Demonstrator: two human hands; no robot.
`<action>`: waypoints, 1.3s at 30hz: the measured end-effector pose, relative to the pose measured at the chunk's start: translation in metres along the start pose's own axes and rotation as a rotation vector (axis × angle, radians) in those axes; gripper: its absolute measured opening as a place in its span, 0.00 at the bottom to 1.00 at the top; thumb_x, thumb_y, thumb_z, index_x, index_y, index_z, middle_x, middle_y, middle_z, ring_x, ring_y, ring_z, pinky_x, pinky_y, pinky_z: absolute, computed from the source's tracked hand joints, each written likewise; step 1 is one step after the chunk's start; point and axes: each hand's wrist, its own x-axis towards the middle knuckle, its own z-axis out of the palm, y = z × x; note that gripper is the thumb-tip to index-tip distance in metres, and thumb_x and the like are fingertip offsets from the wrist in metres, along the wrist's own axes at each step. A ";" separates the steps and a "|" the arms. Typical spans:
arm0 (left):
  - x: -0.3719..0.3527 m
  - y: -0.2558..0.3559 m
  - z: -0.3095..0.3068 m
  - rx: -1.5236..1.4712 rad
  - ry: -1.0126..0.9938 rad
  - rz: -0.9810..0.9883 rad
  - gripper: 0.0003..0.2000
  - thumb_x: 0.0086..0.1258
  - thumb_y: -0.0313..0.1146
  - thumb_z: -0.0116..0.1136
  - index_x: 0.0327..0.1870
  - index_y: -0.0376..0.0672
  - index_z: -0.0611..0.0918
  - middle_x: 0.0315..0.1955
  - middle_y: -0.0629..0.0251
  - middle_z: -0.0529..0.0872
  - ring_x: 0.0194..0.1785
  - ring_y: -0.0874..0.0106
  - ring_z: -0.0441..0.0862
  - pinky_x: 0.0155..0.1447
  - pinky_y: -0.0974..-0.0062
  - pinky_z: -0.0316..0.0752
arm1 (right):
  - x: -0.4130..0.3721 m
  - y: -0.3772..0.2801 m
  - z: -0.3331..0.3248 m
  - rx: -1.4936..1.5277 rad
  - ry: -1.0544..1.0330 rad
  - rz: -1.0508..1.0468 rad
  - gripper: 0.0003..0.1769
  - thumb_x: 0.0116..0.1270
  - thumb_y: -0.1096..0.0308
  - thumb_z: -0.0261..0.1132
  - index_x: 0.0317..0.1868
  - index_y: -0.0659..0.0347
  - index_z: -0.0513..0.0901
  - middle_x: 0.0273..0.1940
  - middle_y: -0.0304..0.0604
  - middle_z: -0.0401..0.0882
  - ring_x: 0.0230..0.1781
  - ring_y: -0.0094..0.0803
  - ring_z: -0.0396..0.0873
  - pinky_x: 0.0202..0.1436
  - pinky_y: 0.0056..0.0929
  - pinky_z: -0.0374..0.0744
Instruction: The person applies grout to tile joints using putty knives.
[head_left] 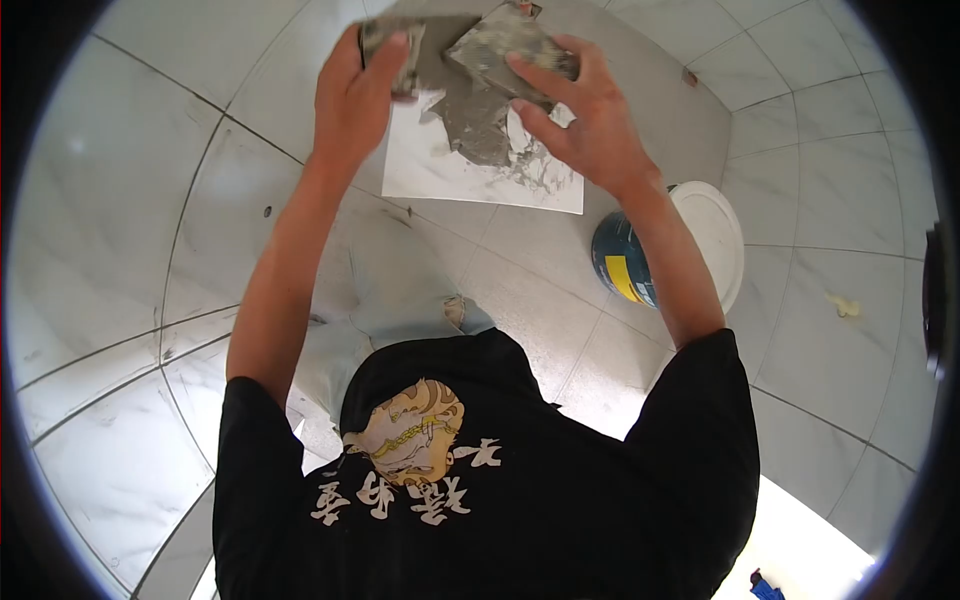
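Observation:
My left hand [360,100] is closed on a dark, block-like piece [388,55] smeared with grey paste, its thumb laid over the near face. My right hand [595,120] grips a flat, paste-covered plate [505,50], thumb and fingers at its right edge. The two pieces are held side by side, with grey paste between them; their exact kind is hard to make out. Under them, a white board or tile [420,170] on the floor carries a heap of grey mortar [475,125] with smears to its right.
A dark blue bucket [615,255] with a yellow label and white lid [715,240] stands beneath my right forearm. Marbled tiles [260,180] lie to the left, and a tiled wall [840,190] rises on the right. A small pale lump [845,305] shows there.

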 end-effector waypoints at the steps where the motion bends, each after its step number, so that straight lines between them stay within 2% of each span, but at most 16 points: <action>1: 0.013 0.000 0.004 -0.008 0.000 -0.011 0.15 0.77 0.39 0.53 0.54 0.36 0.78 0.43 0.64 0.85 0.42 0.77 0.83 0.42 0.74 0.83 | -0.002 0.008 -0.002 -0.002 -0.013 0.005 0.24 0.63 0.58 0.70 0.60 0.45 0.84 0.60 0.62 0.70 0.56 0.53 0.77 0.58 0.42 0.79; 5: 0.035 -0.006 0.008 -0.093 0.126 0.190 0.15 0.76 0.38 0.55 0.52 0.35 0.77 0.44 0.62 0.84 0.44 0.74 0.83 0.43 0.72 0.86 | -0.018 0.036 0.026 0.016 0.171 0.095 0.23 0.62 0.57 0.71 0.59 0.49 0.84 0.59 0.64 0.70 0.57 0.55 0.75 0.60 0.43 0.77; 6: 0.031 -0.021 0.007 -0.124 0.226 0.092 0.15 0.76 0.39 0.55 0.52 0.34 0.77 0.42 0.62 0.83 0.42 0.74 0.83 0.40 0.74 0.85 | -0.030 0.046 0.049 0.018 0.302 0.155 0.23 0.62 0.57 0.71 0.58 0.51 0.84 0.59 0.65 0.71 0.58 0.57 0.74 0.60 0.44 0.76; 10: -0.020 -0.114 -0.007 -0.182 0.458 -0.429 0.18 0.71 0.37 0.57 0.54 0.34 0.73 0.49 0.58 0.79 0.47 0.71 0.81 0.42 0.71 0.85 | -0.114 0.110 0.155 -0.020 -0.157 0.405 0.21 0.64 0.57 0.69 0.54 0.58 0.84 0.50 0.65 0.72 0.53 0.58 0.74 0.57 0.48 0.76; 11: -0.034 -0.132 -0.008 -0.188 0.528 -0.549 0.18 0.70 0.36 0.57 0.55 0.35 0.72 0.49 0.58 0.78 0.48 0.70 0.80 0.43 0.70 0.85 | -0.117 0.116 0.157 -0.020 -0.141 0.381 0.21 0.64 0.57 0.69 0.54 0.58 0.84 0.50 0.65 0.72 0.53 0.58 0.74 0.57 0.48 0.76; 13: -0.069 -0.168 -0.008 -0.190 0.614 -0.694 0.19 0.69 0.35 0.57 0.57 0.35 0.71 0.50 0.58 0.77 0.49 0.69 0.80 0.45 0.70 0.84 | -0.148 0.107 0.155 0.287 0.085 0.680 0.22 0.64 0.58 0.68 0.56 0.59 0.83 0.51 0.64 0.71 0.53 0.59 0.72 0.57 0.49 0.74; 15: -0.087 -0.203 -0.006 -0.209 0.586 -0.806 0.19 0.69 0.33 0.56 0.57 0.36 0.70 0.48 0.57 0.77 0.48 0.68 0.80 0.46 0.70 0.82 | -0.173 0.105 0.148 0.122 0.069 0.599 0.24 0.64 0.58 0.68 0.58 0.59 0.81 0.51 0.63 0.71 0.54 0.59 0.72 0.57 0.49 0.74; 19: -0.103 -0.231 0.008 -0.160 0.533 -0.802 0.22 0.68 0.33 0.58 0.60 0.34 0.70 0.51 0.50 0.78 0.52 0.61 0.81 0.53 0.65 0.80 | -0.207 0.092 0.144 -0.259 0.042 0.512 0.29 0.64 0.57 0.68 0.64 0.57 0.76 0.55 0.63 0.71 0.57 0.60 0.70 0.61 0.50 0.72; 21: -0.114 -0.222 0.012 0.447 0.430 -0.669 0.28 0.68 0.35 0.60 0.66 0.32 0.68 0.56 0.43 0.77 0.59 0.53 0.78 0.62 0.58 0.74 | -0.219 0.086 0.146 -0.353 -0.013 0.517 0.30 0.64 0.57 0.68 0.64 0.58 0.76 0.57 0.63 0.71 0.58 0.60 0.70 0.63 0.51 0.71; 23: -0.140 -0.191 -0.007 0.499 0.455 -0.546 0.31 0.66 0.36 0.61 0.68 0.32 0.67 0.59 0.41 0.76 0.62 0.49 0.76 0.65 0.56 0.71 | -0.228 0.073 0.141 -0.437 -0.081 0.520 0.30 0.64 0.56 0.69 0.64 0.60 0.76 0.59 0.64 0.70 0.60 0.60 0.69 0.64 0.51 0.69; 25: -0.178 -0.178 -0.040 0.572 0.563 -0.449 0.33 0.65 0.37 0.63 0.70 0.33 0.66 0.62 0.40 0.75 0.65 0.46 0.73 0.68 0.55 0.68 | -0.215 0.056 0.135 -0.428 0.169 0.402 0.30 0.65 0.57 0.69 0.63 0.63 0.76 0.61 0.62 0.71 0.62 0.59 0.69 0.66 0.51 0.68; 27: -0.250 -0.183 -0.096 0.942 0.485 -0.156 0.36 0.62 0.40 0.65 0.71 0.35 0.66 0.67 0.42 0.70 0.71 0.44 0.66 0.71 0.47 0.63 | -0.194 0.027 0.142 -0.147 0.084 0.327 0.30 0.65 0.59 0.70 0.63 0.65 0.75 0.60 0.61 0.72 0.64 0.57 0.68 0.66 0.51 0.67; 30: -0.353 -0.135 -0.138 1.303 0.302 -0.760 0.39 0.60 0.44 0.64 0.74 0.43 0.65 0.74 0.42 0.58 0.77 0.38 0.51 0.71 0.31 0.53 | -0.155 -0.056 0.172 0.413 -0.222 0.251 0.29 0.65 0.61 0.70 0.62 0.67 0.76 0.59 0.62 0.74 0.64 0.55 0.69 0.65 0.53 0.68; 31: -0.379 -0.127 -0.147 1.286 0.238 -0.901 0.40 0.60 0.45 0.64 0.75 0.46 0.64 0.75 0.42 0.54 0.77 0.36 0.47 0.71 0.27 0.50 | -0.150 -0.081 0.182 0.416 -0.393 0.181 0.32 0.64 0.59 0.70 0.65 0.67 0.74 0.62 0.64 0.71 0.65 0.57 0.67 0.66 0.53 0.68; 35: -0.403 -0.056 -0.125 1.094 0.423 -0.934 0.42 0.59 0.45 0.65 0.76 0.48 0.62 0.76 0.40 0.49 0.77 0.32 0.44 0.70 0.27 0.51 | -0.142 -0.149 0.192 0.213 -0.836 -0.069 0.48 0.60 0.50 0.72 0.73 0.66 0.62 0.69 0.73 0.59 0.68 0.67 0.62 0.70 0.53 0.66; 39: -0.403 0.009 -0.090 1.041 0.473 -1.007 0.47 0.56 0.45 0.69 0.77 0.46 0.59 0.77 0.39 0.46 0.77 0.31 0.44 0.69 0.28 0.55 | -0.131 -0.191 0.142 0.171 -1.081 -0.123 0.59 0.56 0.45 0.73 0.78 0.63 0.51 0.71 0.80 0.48 0.69 0.73 0.58 0.72 0.54 0.65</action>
